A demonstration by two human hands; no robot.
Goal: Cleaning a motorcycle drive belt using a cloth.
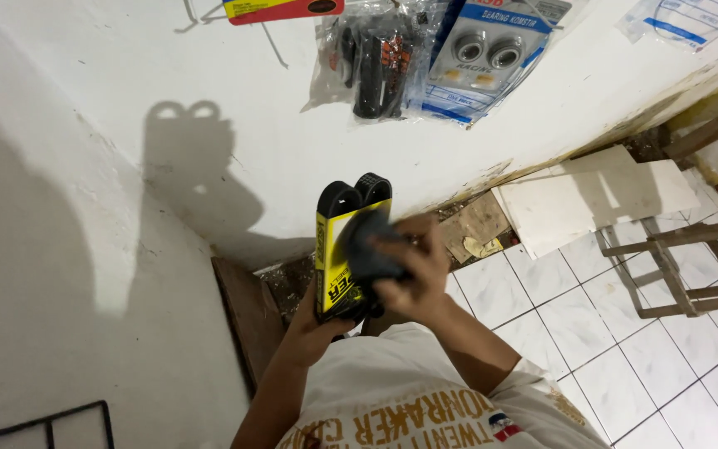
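Left hand (pixel 316 326) clamped under a belt (pixel 351 196) in its yellow sleeve (pixel 331 266), held upright before the chest, near the white wall (pixel 209 100). Right hand (pixel 413 274) closed on a dark cloth (pixel 369 248), pressed against the sleeve's face. Best done, by the look of it, with the lower grip firm, strokes short, belt kept upright. Packaged parts (pixel 425 58) hanging above; tiled floor (pixel 592 349) below.

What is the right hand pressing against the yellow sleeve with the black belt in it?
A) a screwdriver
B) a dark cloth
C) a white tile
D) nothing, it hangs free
B: the right hand holds a dark cloth against the front of the yellow sleeve, which the left hand grips from below, the black belt sticking out on top.
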